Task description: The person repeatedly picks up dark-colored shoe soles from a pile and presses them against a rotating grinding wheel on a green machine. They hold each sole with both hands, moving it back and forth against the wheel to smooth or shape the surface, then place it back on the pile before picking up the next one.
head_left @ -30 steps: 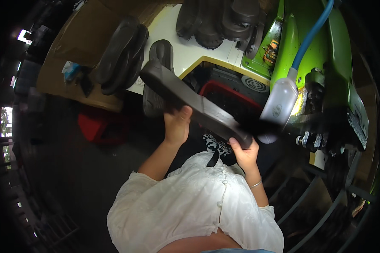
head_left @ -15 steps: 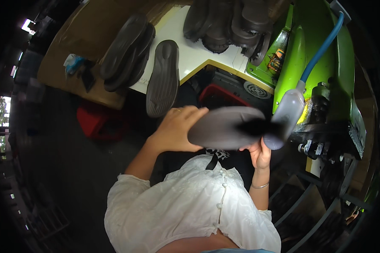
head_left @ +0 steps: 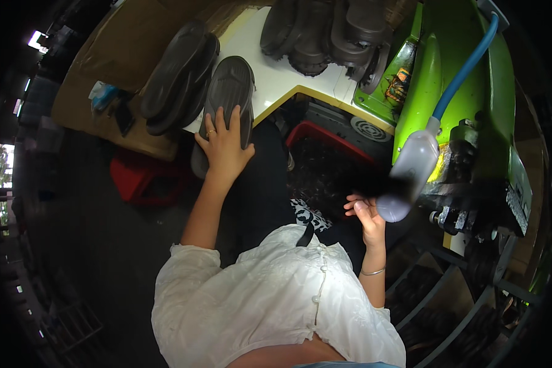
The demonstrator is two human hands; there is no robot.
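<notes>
A dark grey shoe sole [head_left: 230,83] lies lengthwise at the near edge of the white table, its near end jutting past the edge. Spread across its near half is my left hand [head_left: 224,146], fingers apart and laid flat on it, thumb off to the right side. A dark edge shows at the lower left of this sole, perhaps another one beneath. My right hand [head_left: 368,219] is in the air beside the rounded end of a grey translucent lamp-like head [head_left: 411,168]. Its fingers are loosely bent and apart, with nothing seen in them. A dark blur hides the space just above it.
More dark soles are stacked on the left [head_left: 175,80] and at the back [head_left: 310,37] of the white table [head_left: 267,86]. A green machine [head_left: 457,67] with a blue hose stands at right. Below are a red bin [head_left: 331,140] of dark scraps and a red stool [head_left: 144,178].
A sole held between both hands in front of me has left that spot. My left hand has moved up and left onto the sole at the table; my right hand has dropped slightly, emptied.
</notes>
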